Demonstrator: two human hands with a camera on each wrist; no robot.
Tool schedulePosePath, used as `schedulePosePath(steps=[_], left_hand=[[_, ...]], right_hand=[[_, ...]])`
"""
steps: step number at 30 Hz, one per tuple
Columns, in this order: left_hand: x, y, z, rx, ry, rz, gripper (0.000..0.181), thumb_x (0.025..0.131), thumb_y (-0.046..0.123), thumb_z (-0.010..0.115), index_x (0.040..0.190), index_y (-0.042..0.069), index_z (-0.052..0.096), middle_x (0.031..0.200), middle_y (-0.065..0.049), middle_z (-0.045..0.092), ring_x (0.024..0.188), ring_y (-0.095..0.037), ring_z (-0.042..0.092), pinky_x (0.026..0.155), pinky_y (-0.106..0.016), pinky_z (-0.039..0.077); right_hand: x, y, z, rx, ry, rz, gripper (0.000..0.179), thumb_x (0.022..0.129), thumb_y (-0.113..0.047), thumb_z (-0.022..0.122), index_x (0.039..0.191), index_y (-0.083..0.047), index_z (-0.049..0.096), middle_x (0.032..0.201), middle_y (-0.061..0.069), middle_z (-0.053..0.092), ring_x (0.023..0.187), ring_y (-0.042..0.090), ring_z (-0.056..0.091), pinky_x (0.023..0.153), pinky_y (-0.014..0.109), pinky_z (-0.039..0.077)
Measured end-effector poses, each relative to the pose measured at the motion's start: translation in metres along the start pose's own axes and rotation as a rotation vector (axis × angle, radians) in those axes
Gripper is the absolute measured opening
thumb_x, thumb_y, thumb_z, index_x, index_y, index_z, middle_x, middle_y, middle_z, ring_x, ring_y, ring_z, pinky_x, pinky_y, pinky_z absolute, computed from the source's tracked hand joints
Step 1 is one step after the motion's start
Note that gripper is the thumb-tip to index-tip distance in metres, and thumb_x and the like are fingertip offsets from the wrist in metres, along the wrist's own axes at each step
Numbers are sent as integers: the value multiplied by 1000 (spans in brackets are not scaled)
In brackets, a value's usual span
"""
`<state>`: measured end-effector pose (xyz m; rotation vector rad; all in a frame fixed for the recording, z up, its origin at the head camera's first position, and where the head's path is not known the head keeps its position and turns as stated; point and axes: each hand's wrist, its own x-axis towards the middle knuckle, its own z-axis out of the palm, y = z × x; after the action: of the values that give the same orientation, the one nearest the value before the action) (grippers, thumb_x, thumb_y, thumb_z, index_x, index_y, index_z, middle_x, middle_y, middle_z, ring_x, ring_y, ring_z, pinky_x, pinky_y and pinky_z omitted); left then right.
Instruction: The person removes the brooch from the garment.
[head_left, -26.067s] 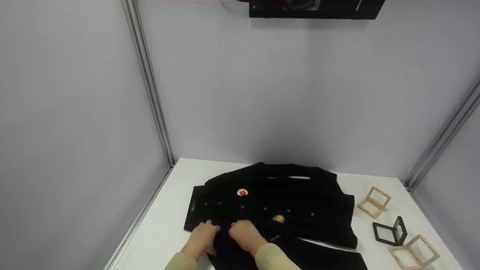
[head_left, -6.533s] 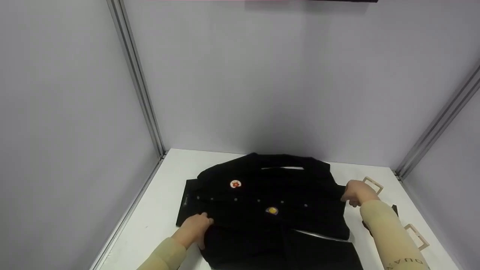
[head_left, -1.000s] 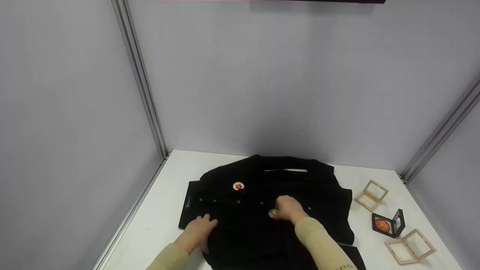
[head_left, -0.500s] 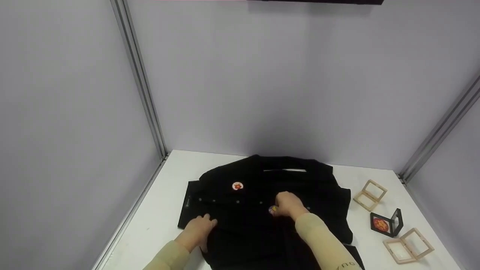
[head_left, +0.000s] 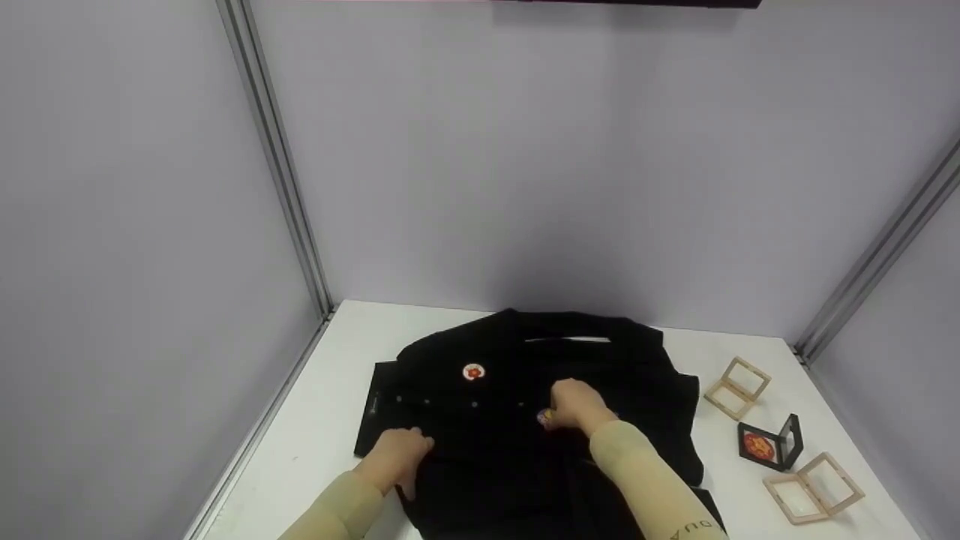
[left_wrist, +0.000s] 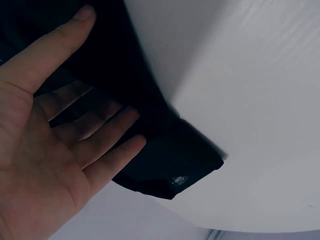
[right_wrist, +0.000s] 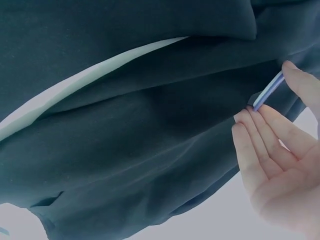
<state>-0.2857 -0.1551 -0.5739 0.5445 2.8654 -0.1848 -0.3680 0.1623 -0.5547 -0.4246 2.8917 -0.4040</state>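
Observation:
A black jacket (head_left: pixel 480 427) lies spread on the white table. My right hand (head_left: pixel 577 405) is over its middle and pinches a small round purple-and-yellow badge (head_left: pixel 545 417) between thumb and fingertips. In the right wrist view the badge (right_wrist: pixel 268 91) stands edge-on against the cloth; I cannot tell if it is still attached. My left hand (head_left: pixel 395 457) is at the jacket's lower left edge. Its fingers look loosely extended in the left wrist view, holding nothing. A round white badge with a red flower (head_left: pixel 474 372) sits on the upper left of the jacket.
On the right stand an open black display frame (head_left: pixel 769 444) holding a red-and-yellow disc (head_left: pixel 759 447), and two open wooden frames, one behind (head_left: pixel 737 388) and one in front (head_left: pixel 814 490). Grey walls (head_left: pixel 480 165) enclose the table (head_left: pixel 285 450).
Since 6.5 seconds ago my right hand has moved from the jacket's right edge to the purple badge. The black frame, bare 26 seconds ago, now holds a red disc. Little moved in the last second.

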Motion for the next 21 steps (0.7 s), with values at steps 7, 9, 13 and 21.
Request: schedulePosePath(steps=[7,9,13,21], left_hand=[[4,4,-6,16,75,52,50,57,21,105,96,13,73,89,-4,72,83,-23,71,86,-37,64],[7,7,-8,18,111,76,48,58,22,105,92,14,72,86,-4,72,81,-23,70,83,-38,64],[16,13,-10,32,188,113,44,59,24,104,85,16,69,82,-3,71,76,-22,69,77,-38,64],[32,24,-21,39,270,171,40,65,26,101,79,16,65,78,-1,70,73,-21,69,68,-39,62]], right_hand=[[-2,-4,-4,-20,-15,-1,56,80,-21,90,49,-18,44,49,-9,36,50,13,34,54,31,37],[-2,-5,-6,-21,-21,2,56,81,-21,90,49,-18,44,50,-8,37,50,14,35,54,32,37],[-4,-7,-10,-5,-35,11,56,82,-21,89,49,-18,44,49,-9,35,50,13,34,54,32,37],[-4,-6,-15,-3,-45,14,59,83,-23,89,48,-18,41,46,-10,31,49,13,33,54,31,36]])
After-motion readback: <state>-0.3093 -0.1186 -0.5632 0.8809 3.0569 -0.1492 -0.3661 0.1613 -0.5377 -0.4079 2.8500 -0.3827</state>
